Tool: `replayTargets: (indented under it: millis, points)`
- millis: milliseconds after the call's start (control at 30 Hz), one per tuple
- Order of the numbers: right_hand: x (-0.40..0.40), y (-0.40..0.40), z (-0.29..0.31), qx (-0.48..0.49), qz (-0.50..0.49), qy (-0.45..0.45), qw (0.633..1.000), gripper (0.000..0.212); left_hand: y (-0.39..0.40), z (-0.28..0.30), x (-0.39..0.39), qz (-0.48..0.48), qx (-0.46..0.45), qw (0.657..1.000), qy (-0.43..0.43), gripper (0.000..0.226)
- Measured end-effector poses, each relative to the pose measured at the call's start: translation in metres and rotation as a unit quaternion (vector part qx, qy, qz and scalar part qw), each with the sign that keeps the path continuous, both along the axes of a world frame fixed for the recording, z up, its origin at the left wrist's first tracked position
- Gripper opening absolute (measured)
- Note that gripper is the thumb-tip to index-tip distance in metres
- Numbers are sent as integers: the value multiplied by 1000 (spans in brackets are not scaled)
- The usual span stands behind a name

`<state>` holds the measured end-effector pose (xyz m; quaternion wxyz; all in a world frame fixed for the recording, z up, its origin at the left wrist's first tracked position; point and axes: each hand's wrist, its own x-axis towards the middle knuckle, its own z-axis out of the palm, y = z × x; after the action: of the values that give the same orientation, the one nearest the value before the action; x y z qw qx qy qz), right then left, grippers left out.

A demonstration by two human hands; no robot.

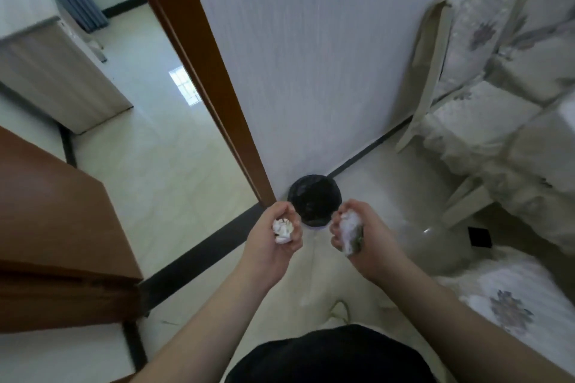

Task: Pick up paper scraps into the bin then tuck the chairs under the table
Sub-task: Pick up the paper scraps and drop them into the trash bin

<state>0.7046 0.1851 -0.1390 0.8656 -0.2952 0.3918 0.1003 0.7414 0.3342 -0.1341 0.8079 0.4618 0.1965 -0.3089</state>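
A round bin (315, 196) with a black liner stands on the floor against the white wall, beside the brown door frame. My left hand (277, 238) grips a wad of white paper scraps (283, 229) just left of the bin's near rim. My right hand (357, 233) grips a crumpled white paper scrap (350, 235) with a dark patch, just right of the rim. Both hands hover slightly in front of the bin's opening. Chairs with flowered white covers (485, 121) stand at the right.
A brown door frame (217, 87) rises left of the bin, with a doorway to another tiled room beyond it. A brown wooden surface (56, 221) sits at the left. A flower-patterned cloth (504, 298) lies at the lower right. A small black square (479, 236) is on the floor.
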Motion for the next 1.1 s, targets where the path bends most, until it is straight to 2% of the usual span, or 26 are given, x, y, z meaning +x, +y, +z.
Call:
replayTargets:
  millis: [233,367,533,633,733,900,1000,1100]
  points:
    - [70,-30,-20,5,-89,-23,996,20,-18,-17,77,-13,41,999,25,19]
    - [113,-35,-35,13,-116,-16,993,17,-20,-35,132,-35,33,998,45,21]
    - [162,-32,-43,0,-54,-53,997,14,-24,-54,198,-149,26,988,33,14]
    - [183,-43,-47,-30,-41,-50,997,21,-34,-70,232,-181,15,982,53,12]
    - [198,-59,-58,-45,-70,-40,996,24,-50,-94,253,-181,22,978,105,14]
    - [216,-79,-112,27,-145,8,989,15,-84,-143,291,-172,51,979,101,18]
    - [225,-87,-156,51,-125,42,990,19,-103,-179,315,-140,24,985,99,20]
    - [234,-99,-196,49,-71,52,995,20,-120,-221,317,-124,35,983,129,22]
